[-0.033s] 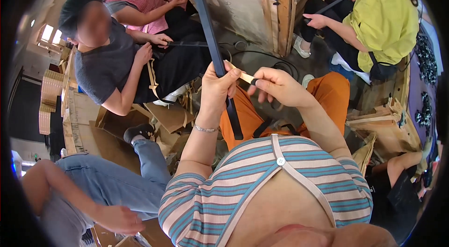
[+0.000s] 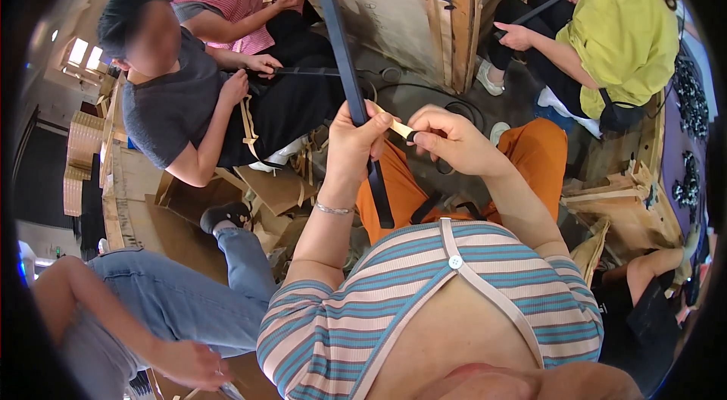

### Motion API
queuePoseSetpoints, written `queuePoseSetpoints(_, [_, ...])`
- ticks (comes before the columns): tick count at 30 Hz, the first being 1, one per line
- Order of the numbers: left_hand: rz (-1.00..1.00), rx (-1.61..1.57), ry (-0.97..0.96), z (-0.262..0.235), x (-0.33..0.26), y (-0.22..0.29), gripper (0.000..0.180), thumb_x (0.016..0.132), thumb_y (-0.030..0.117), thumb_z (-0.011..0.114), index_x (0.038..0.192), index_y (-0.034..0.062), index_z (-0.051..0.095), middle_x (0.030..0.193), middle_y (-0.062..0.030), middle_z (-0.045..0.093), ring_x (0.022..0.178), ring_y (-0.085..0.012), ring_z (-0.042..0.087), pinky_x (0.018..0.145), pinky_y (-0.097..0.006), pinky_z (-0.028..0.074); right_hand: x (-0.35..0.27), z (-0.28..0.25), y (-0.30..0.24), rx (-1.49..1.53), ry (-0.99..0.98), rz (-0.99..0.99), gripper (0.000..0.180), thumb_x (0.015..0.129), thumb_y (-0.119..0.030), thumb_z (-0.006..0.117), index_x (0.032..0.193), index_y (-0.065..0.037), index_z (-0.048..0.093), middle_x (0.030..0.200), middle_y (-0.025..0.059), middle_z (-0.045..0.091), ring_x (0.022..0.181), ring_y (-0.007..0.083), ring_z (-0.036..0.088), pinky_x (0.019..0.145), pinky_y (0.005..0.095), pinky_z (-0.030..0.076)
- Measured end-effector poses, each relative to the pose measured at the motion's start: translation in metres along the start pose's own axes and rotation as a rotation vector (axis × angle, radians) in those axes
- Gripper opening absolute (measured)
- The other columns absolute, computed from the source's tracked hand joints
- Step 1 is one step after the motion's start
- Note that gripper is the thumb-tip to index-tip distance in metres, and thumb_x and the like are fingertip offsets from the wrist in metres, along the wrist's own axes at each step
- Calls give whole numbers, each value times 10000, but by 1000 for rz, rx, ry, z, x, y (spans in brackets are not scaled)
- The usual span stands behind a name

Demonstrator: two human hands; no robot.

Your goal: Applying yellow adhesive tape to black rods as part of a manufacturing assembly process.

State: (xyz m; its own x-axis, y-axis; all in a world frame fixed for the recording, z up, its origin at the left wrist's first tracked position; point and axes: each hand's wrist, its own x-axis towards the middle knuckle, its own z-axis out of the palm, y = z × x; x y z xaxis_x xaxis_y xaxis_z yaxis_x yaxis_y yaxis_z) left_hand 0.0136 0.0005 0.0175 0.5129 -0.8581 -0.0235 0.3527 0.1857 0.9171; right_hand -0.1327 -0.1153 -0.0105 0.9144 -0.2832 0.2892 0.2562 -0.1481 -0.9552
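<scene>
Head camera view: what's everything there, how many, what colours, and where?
Black strip: 1, black, upper middle to centre
Pale strip: 1, cream, centre
Other people: at least 6, mixed clothes, around the edges
Large wooden box: 1, tan, top middle
Cardboard pieces: several, brown, floor at left
Shiny pieces: many, black, right edge
Striped top: 1, blue and white, bottom middle
Orange trousers: 1 pair, orange, centre
Bracelet: 1, silver, left of centre
Left hand: 1, bare, centre, holding black strip
Right hand: 1, bare, centre, at pale strip's end
</scene>
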Motion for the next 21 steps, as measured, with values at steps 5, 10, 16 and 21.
queuePoseSetpoints(5, [-144,49,-31,-2,-8,-11,164,800,73,645,778,83,482,584,4,502,381,-62,406,333,-183,294,3,10,-16,305,-62,-27,128,885,-102,495,850,9,549,1000,78,529,687,100,560,548,212,456])
queuePoseSetpoints(10, [-99,136,-108,-3,-13,-22,172,878,217,551,835,67,480,595,-42,514,374,-74,387,350,-190,291,4,4,-9,401,84,-12,162,904,-148,476,876,-4,543,824,79,555,579,95,528,508,210,434])
queuePoseSetpoints(16, [-106,223,-187,-7,-24,-19,339,944,359,381,856,44,470,522,-14,431,377,-72,357,368,-186,290,23,-20,-24,147,277,-84,134,904,-137,503,820,-34,516,662,-33,456,521,31,365,466,179,302])
queuePoseSetpoints(21, [-144,189,-222,-6,-28,-21,332,942,355,391,857,45,470,519,-8,414,382,-65,343,373,-183,288,32,-15,-17,23,292,-129,139,891,-140,532,804,-34,517,681,-41,446,584,26,363,525,186,313])
